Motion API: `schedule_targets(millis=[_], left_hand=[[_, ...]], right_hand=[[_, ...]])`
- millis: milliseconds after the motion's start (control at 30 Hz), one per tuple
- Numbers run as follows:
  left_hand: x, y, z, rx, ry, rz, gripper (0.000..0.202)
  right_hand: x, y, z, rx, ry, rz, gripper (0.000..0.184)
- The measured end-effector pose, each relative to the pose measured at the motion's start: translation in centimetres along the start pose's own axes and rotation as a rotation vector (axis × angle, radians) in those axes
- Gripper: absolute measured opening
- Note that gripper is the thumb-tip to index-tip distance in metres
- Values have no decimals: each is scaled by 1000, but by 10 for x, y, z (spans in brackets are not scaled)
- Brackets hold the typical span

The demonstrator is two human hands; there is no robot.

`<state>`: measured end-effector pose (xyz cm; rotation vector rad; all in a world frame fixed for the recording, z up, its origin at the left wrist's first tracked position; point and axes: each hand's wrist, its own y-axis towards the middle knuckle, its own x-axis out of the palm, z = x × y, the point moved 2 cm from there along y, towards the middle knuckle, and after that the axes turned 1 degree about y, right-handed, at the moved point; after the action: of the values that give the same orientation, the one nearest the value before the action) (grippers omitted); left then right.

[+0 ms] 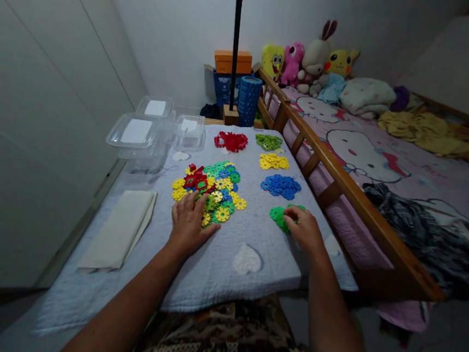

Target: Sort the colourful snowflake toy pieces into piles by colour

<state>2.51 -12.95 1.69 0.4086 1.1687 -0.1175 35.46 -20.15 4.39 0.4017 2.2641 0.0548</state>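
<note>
- Resting palm down in the head view, the left hand (188, 224) touches the near-left edge of a mixed pile (222, 214) of flower-shaped plastic discs; its fingers are loosely spread, the thumb apart. Whether a piece is held beneath the fingertips, I cannot tell.
- The mixed pile, in red, yellow, green and blue, lies at about one o'clock from the left hand and ten o'clock from the right hand (304, 230). The left hand is clearly nearer. The single discs look round, without a long axis.
- The right hand is narrow, thumb and fingertips drawn together over a green pile (277, 215) just off its fingertips at ten o'clock. I cannot tell whether it pinches a disc.
- From the green pile towards twelve o'clock, separate heaps follow: a blue pile (280, 186), a yellow pile (274, 162) and a light-green pile (268, 142). A red pile (231, 142) sits beyond the mixed pile, at about twelve o'clock from it.
- On the pale tablecloth (217, 276), a folded sheet (117, 231) lies at eight o'clock from the mixed pile; clear containers (155, 136) stand at ten o'clock.
- A wooden bed rail (321, 162) runs along the three o'clock side.
</note>
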Motion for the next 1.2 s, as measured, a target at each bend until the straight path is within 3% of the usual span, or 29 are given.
schedule_targets(millis=[267,400,567,700,800,933,1100,1200], left_hand=[[0,-1,-1,14,-6,5,75],[0,-1,-2,9,-19,11,75],[-1,-1,0,-3,-13,14,74],[0,-2,-1,-9,-7,22,75],[2,-3,-2,-10,-12,30,75],[1,-3,-1,-11,-24,28,74],[-1,-3,0,-17,-26,25,74],[0,-3,-1,-19,-21,34,72]], right_hand=[[5,4,-5,-74,-221,42,10],[12,14,-27,-149,-201,41,12],[48,26,-71,-279,-211,-96,14],[82,31,-91,-251,-270,-133,23],[98,31,-92,-189,-316,-104,31],[106,29,-86,-162,-355,-119,26],[100,31,-77,-133,-270,-90,16],[90,37,-70,-91,-139,-141,4]])
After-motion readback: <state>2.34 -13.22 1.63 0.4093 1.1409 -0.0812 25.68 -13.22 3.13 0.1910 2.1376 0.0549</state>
